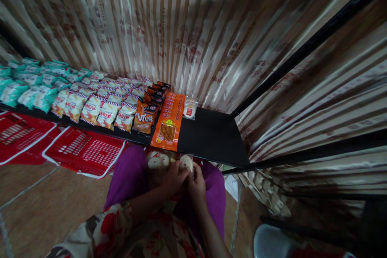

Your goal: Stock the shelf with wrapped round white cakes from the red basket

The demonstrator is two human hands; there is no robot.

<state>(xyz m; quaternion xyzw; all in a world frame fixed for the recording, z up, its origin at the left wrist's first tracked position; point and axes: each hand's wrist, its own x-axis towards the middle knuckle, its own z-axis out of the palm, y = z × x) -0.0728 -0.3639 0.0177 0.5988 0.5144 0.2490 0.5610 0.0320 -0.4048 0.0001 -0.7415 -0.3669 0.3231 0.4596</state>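
Note:
My left hand [173,179] and my right hand [196,183] meet over my lap, just below the front edge of a low black shelf [211,137]. Together the fingers are closed on a small clear packet with a round white snack [186,162] inside. More of these white round snacks [157,161] lie in a clear bag between my knees, right by my left hand. One such clear packet [190,108] lies at the back of the shelf, beside a row of long orange packets [168,123].
Rows of snack bags cover the shelf's left part: orange-brown bags [146,117], white-and-red bags [99,109], teal bags [27,88]. Red plastic baskets [84,151] lie on the floor under the shelf. Striped curtains hang behind and to the right. A white stool [272,242] stands lower right.

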